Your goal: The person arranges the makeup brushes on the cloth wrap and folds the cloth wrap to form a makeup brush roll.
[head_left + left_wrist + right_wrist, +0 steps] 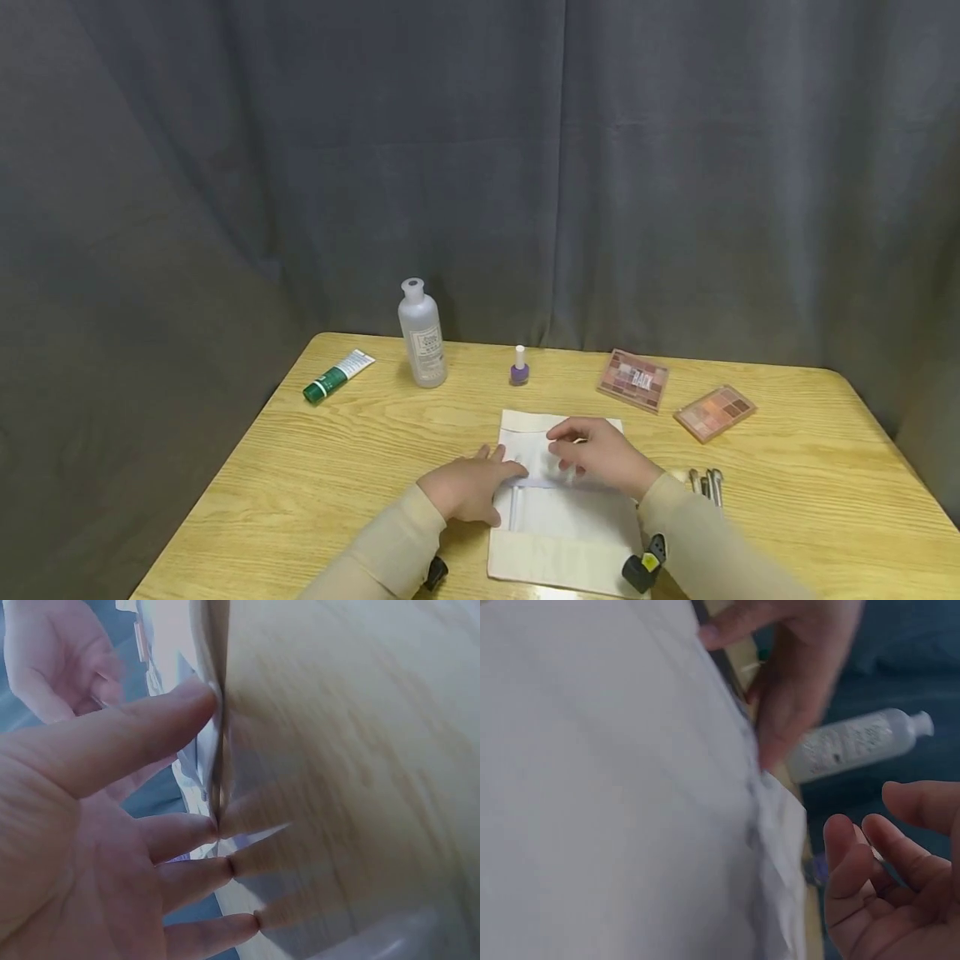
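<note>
Two hands' fingers, L [467,487] flat on pouch [561,533], R [600,457] loose just above.

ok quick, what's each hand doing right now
Left hand: open, straight fingers pressing the flat cream fabric pouch.
Right hand: open, loosely curled over the pouch, holding nothing.

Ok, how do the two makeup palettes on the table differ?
The left palette lies farther back, nearer the purple nail polish; the right palette sits closer to the brushes. The left one shows darker pink and plum shades with white lettering across it; the right one shows lighter peach and orange shades with no lettering visible. Both lie flat on the table, untouched by either hand.
</note>
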A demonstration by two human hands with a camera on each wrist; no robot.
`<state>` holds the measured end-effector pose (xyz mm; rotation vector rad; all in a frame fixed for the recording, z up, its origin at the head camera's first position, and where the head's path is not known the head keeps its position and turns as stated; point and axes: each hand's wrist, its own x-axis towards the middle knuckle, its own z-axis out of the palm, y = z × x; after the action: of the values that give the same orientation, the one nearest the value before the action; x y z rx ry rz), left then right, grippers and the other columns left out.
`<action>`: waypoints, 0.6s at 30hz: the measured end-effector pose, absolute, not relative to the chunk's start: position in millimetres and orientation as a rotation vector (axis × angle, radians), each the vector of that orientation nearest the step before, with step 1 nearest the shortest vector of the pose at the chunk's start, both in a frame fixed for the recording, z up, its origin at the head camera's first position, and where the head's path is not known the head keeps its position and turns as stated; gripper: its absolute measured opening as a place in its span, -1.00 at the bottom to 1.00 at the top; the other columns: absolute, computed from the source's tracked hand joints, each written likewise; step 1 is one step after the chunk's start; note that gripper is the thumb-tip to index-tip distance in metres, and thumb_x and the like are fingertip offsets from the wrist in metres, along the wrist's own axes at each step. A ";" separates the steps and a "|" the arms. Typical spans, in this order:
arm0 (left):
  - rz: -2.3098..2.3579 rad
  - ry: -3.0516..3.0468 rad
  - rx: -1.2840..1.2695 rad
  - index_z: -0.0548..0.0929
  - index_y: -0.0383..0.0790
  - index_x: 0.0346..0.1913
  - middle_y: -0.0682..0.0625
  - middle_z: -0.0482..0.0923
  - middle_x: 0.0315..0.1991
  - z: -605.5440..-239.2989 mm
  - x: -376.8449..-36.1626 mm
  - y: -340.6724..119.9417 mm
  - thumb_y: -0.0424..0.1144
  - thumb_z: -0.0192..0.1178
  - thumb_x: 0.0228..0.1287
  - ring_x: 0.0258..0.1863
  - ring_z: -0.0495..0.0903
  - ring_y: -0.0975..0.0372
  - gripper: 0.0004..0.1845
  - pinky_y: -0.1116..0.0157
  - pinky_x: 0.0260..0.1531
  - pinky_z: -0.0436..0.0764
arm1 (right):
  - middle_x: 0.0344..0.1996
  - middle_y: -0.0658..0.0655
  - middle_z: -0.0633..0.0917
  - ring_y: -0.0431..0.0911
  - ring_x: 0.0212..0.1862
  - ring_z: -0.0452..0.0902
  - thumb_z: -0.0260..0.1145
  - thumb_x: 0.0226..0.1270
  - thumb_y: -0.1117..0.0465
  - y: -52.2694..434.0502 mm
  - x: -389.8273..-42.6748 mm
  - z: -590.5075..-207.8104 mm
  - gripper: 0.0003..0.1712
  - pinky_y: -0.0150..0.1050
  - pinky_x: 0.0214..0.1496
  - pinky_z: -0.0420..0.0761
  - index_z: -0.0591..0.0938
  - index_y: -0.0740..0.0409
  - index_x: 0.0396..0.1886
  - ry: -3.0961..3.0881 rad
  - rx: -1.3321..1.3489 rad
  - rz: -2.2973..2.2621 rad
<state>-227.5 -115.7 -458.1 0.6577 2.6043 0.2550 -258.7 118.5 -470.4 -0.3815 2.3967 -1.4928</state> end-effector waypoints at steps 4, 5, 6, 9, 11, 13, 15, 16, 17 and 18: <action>0.240 2.600 0.659 0.46 0.22 0.41 -0.17 0.14 0.56 -458.0 -226.7 -115.0 -0.19 0.47 0.12 0.54 0.10 -0.10 -0.24 -0.15 0.37 0.32 | -0.17 0.21 0.73 -0.01 -0.26 0.66 0.31 0.44 0.11 142.6 -251.8 -459.3 -0.60 -0.14 -0.29 0.64 0.64 0.28 0.12 2.412 -0.336 -1.533; 0.247 2.598 0.660 0.46 0.21 0.41 -0.17 0.14 0.56 -457.5 -226.6 -115.2 -0.20 0.47 0.12 0.54 0.09 -0.10 -0.24 -0.14 0.38 0.31 | -0.15 0.22 0.72 0.01 -0.23 0.66 0.31 0.45 0.10 148.5 -249.9 -456.5 -0.59 -0.13 -0.28 0.64 0.63 0.29 0.13 2.411 -0.323 -1.545; 0.256 2.593 0.661 0.45 0.20 0.41 -0.17 0.13 0.56 -457.3 -226.4 -115.4 -0.21 0.46 0.12 0.55 0.08 -0.10 -0.24 -0.14 0.39 0.29 | -0.13 0.23 0.71 0.02 -0.21 0.66 0.30 0.46 0.10 154.5 -248.1 -454.3 -0.57 -0.13 -0.28 0.65 0.62 0.29 0.15 2.411 -0.312 -1.556; 0.287 2.574 0.649 0.43 0.19 0.43 -0.18 0.08 0.58 -457.1 -225.4 -115.6 -0.25 0.35 0.16 0.56 0.03 -0.10 -0.27 -0.15 0.43 0.21 | -0.09 0.26 0.70 0.06 -0.15 0.66 0.29 0.47 0.07 172.2 -242.8 -450.1 -0.53 -0.11 -0.26 0.65 0.59 0.30 0.19 2.421 -0.271 -1.573; 0.311 2.561 0.632 0.43 0.18 0.43 -0.17 0.07 0.58 -456.9 -224.6 -115.1 -0.25 0.26 0.18 0.57 -0.01 -0.09 -0.29 -0.15 0.46 0.15 | -0.07 0.25 0.69 0.04 -0.14 0.66 0.29 0.47 0.05 184.1 -239.6 -449.1 -0.51 -0.13 -0.24 0.66 0.58 0.29 0.21 2.442 -0.239 -1.570; 0.333 2.557 0.612 0.43 0.18 0.42 -0.17 0.07 0.58 -457.5 -224.0 -114.1 -0.21 0.18 0.21 0.58 -0.03 -0.09 -0.34 -0.15 0.47 0.11 | -0.02 0.25 0.67 0.01 -0.12 0.66 0.29 0.48 0.03 196.1 -236.7 -449.1 -0.49 -0.13 -0.20 0.67 0.57 0.29 0.23 2.467 -0.217 -1.564; 0.371 2.556 0.588 0.46 0.16 0.41 -0.18 0.07 0.58 -457.4 -223.1 -112.6 -0.11 0.12 0.29 0.58 -0.03 -0.10 -0.42 -0.16 0.47 0.08 | 0.01 0.26 0.65 -0.01 -0.12 0.66 0.27 0.49 0.03 207.8 -234.0 -449.6 -0.48 -0.13 -0.17 0.69 0.56 0.29 0.25 2.492 -0.209 -1.562; 0.382 2.563 0.581 0.47 0.15 0.40 -0.18 0.08 0.58 -457.7 -222.9 -111.6 -0.04 0.11 0.33 0.57 -0.01 -0.11 -0.45 -0.16 0.47 0.09 | 0.02 0.28 0.65 0.00 -0.12 0.66 0.26 0.50 0.02 213.4 -232.2 -449.4 -0.47 -0.12 -0.16 0.70 0.55 0.30 0.27 2.499 -0.208 -1.564; 0.389 2.572 0.576 0.48 0.14 0.39 -0.19 0.10 0.57 -457.9 -222.6 -110.6 0.02 0.11 0.36 0.57 0.00 -0.13 -0.47 -0.17 0.46 0.11 | 0.02 0.29 0.64 0.01 -0.11 0.65 0.26 0.50 0.03 218.9 -230.4 -449.3 -0.46 -0.11 -0.16 0.70 0.53 0.31 0.28 2.504 -0.205 -1.567; 0.387 2.586 0.580 0.50 0.12 0.37 -0.20 0.11 0.56 -458.2 -222.2 -109.5 0.07 0.13 0.36 0.56 0.03 -0.15 -0.47 -0.19 0.44 0.15 | 0.02 0.30 0.64 0.02 -0.12 0.65 0.25 0.51 0.02 224.3 -228.6 -449.4 -0.45 -0.11 -0.18 0.69 0.52 0.32 0.29 2.516 -0.204 -1.565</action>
<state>-222.2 -109.5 -458.2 0.5804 2.5862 0.3865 -228.6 224.3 -449.4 -0.2037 2.5160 -1.5649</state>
